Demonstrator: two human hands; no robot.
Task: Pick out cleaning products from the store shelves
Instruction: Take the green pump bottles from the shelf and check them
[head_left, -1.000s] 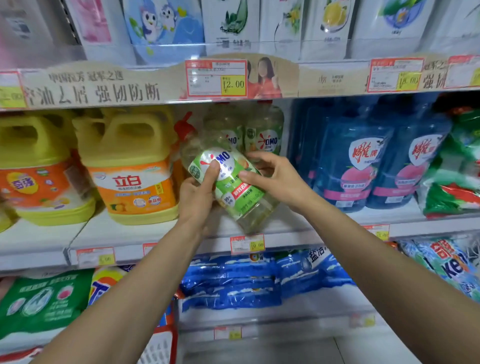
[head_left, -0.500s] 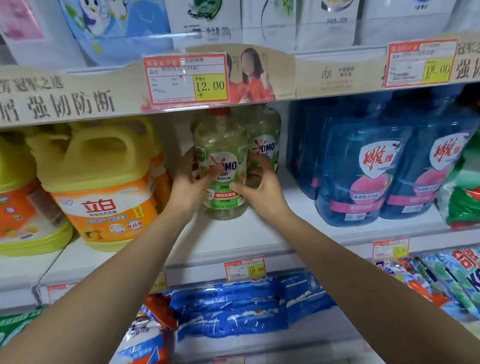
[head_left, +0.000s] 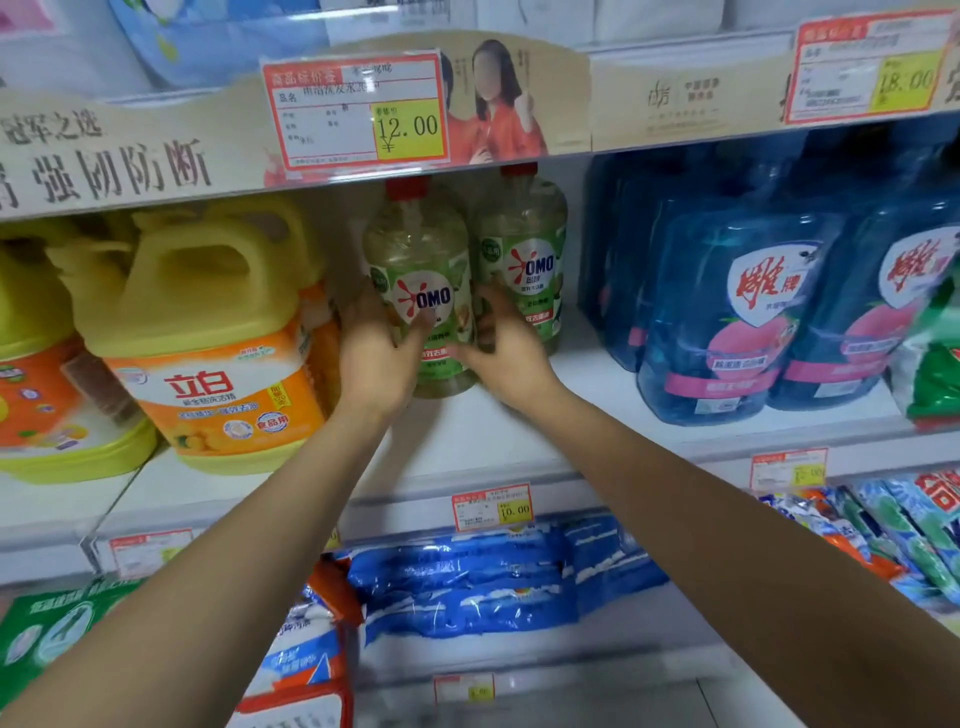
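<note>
Store aisle | left hand (head_left: 374, 358) and right hand (head_left: 506, 353) clasp bottle (head_left: 421, 249) upright on shelf (head_left: 493, 441), beside its twin (head_left: 527, 244) | best kept level, cap clear of the rail (head_left: 156, 171) above

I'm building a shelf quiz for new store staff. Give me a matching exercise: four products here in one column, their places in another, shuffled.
Things:
1. yellow jug
2. front OMO bottle
3. dark blue bottles
4. blue bags

Places:
A. on the lower shelf
B. right of the front OMO bottle
C. gripped by the left hand and right hand
D. left of the front OMO bottle

Pairs: 1-D; 2-C; 3-B; 4-A.
</note>
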